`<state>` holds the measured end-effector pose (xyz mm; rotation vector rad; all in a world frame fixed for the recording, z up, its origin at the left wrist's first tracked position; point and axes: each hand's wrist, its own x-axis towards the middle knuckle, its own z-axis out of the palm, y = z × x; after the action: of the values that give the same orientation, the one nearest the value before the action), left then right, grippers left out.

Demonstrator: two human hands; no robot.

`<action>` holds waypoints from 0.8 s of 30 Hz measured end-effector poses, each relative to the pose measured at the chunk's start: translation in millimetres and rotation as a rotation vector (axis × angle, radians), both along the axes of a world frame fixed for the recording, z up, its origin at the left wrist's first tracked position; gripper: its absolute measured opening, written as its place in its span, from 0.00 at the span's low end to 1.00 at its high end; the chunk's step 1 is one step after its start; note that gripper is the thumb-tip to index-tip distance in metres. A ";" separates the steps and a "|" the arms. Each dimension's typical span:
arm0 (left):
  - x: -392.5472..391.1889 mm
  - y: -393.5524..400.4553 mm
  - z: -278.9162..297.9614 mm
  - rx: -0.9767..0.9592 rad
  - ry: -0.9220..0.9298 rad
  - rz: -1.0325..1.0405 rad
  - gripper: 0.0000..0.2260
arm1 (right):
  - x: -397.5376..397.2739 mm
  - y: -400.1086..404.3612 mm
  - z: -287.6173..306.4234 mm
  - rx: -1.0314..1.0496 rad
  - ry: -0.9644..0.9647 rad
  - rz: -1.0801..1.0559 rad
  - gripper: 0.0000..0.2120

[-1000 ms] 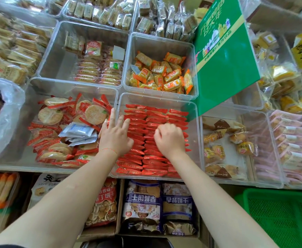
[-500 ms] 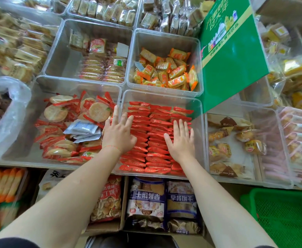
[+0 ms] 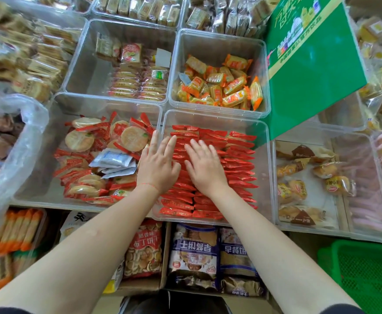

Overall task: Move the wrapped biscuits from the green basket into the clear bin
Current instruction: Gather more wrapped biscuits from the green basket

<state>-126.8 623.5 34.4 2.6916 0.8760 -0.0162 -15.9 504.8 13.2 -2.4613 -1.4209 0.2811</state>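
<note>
Here, both hands lie flat, palms down, fingers straight, on the red wrapped biscuits (image 3: pixel 237 159) in the clear bin (image 3: pixel 267 168) at frame centre. Left hand (image 3: pixel 157 163) sits at the bin's left side, its outer fingers reaching over the wall toward the neighbouring bin; a thin red string circles that wrist. Right hand (image 3: pixel 204 165) rests just beside it, thumbs nearly touching. Neither grip is closed on anything; both open, pressing on the packets. Biscuits are stacked in neat overlapping rows that fill most of the bin floor.

Left of centre: bin of round rice crackers (image 3: pixel 131 138) in red-trimmed wrappers, with white sachets (image 3: pixel 113 160) on top. Upper centre: bin of orange packets (image 3: pixel 221 85). Upper left of that: half-filled bin of pale stacked packets (image 3: pixel 138 87). Right: bin with small wrapped breads (image 3: pixel 298 189). Green sign board (image 3: pixel 317 71) stands at upper right. Green basket (image 3: pixel 366 275) shows at lower right corner, only partly in frame. Below the bins, bagged biscuits (image 3: pixel 194 254) sit in cardboard boxes. Edges blurred.
</note>
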 end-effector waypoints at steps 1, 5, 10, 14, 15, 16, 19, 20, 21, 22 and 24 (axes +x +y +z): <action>0.0 0.1 -0.5 0.002 0.007 0.000 0.31 | -1.1 10.9 -1.0 0.001 0.022 0.017 0.22; 0.4 0.5 -1.5 0.021 0.025 -0.004 0.29 | 13.2 36.4 -1.3 -0.051 -0.056 -0.014 0.16; -0.1 1.2 -4.1 0.009 0.006 -0.003 0.27 | 14.0 48.9 5.8 -0.051 -0.127 0.084 0.09; 0.1 0.8 -4.6 0.019 0.011 -0.004 0.28 | 15.0 48.9 6.2 -0.108 -0.104 -0.038 0.10; 0.3 0.8 -4.6 0.021 0.016 -0.007 0.28 | 12.8 49.9 6.5 -0.116 -0.103 -0.052 0.10; 0.1 0.7 -4.8 0.025 0.022 -0.009 0.27 | 9.1 50.8 5.9 -0.119 -0.102 -0.021 0.11; 0.6 0.6 -4.6 0.037 0.027 -0.013 0.28 | 8.9 48.5 8.6 -0.032 -0.133 0.023 0.14; 1.2 0.9 -4.7 0.041 0.029 -0.013 0.28 | 15.8 45.9 9.8 0.037 -0.177 -0.035 0.13; 1.5 1.0 -5.0 0.048 0.033 -0.012 0.28 | 23.2 42.8 10.3 0.094 -0.213 -0.107 0.11; 1.6 0.9 -5.1 0.056 0.036 -0.011 0.28 | 28.8 39.9 9.8 0.095 -0.216 -0.143 0.10; 1.5 0.9 -5.4 0.065 0.036 -0.011 0.28 | 33.0 40.8 6.9 -0.024 -0.142 -0.067 0.14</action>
<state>-125.2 624.4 29.0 2.7644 0.8867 -0.0402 17.1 545.6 20.1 -2.5875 -1.3931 0.1120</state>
